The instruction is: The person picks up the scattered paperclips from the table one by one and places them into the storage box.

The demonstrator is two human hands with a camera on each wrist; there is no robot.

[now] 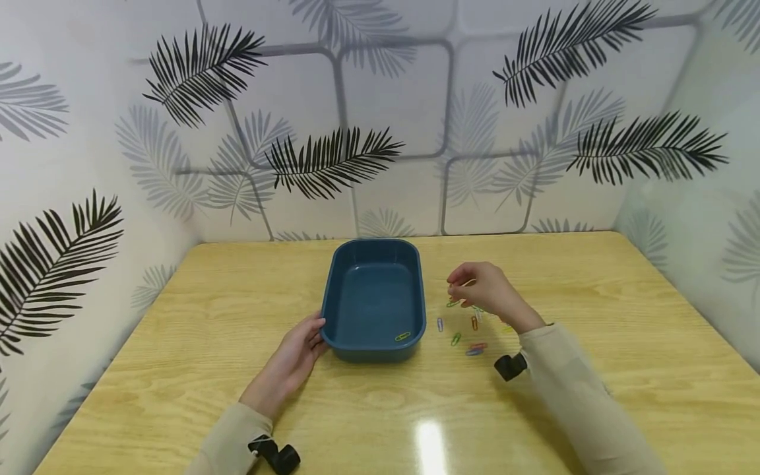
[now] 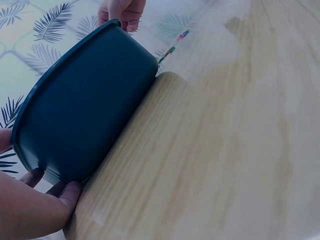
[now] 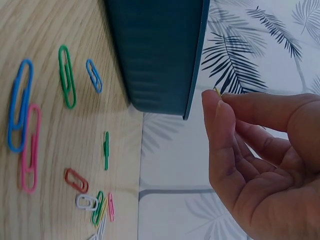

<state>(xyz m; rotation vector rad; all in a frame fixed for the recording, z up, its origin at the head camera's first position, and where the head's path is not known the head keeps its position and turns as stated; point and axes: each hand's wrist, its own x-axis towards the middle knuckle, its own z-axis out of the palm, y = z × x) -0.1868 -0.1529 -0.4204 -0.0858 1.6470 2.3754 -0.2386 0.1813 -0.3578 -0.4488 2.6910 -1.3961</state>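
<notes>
A dark blue plastic tub (image 1: 373, 356) stands on the table, with yellow paper clips (image 1: 402, 336) lying near its front right corner. My left hand (image 1: 298, 353) grips the tub's left side near the front, thumb at the rim and fingers against the outer wall. To the right of the tub, my right hand (image 1: 488, 290) is raised above the table. In the right wrist view, its thumb and forefinger pinch a small yellow paper clip (image 3: 217, 92), mostly hidden by the fingertips. Loose paper clips lie below that hand, among them a green one (image 1: 456, 339) and a red one (image 1: 474, 322).
A blue paper clip (image 3: 20, 106) and a pink one (image 3: 31, 150) lie touching on the table. Several more clips cluster around a white clip (image 3: 87, 202). The wooden table (image 1: 237, 290) ends at a leaf-patterned wall (image 1: 398, 99) behind the tub.
</notes>
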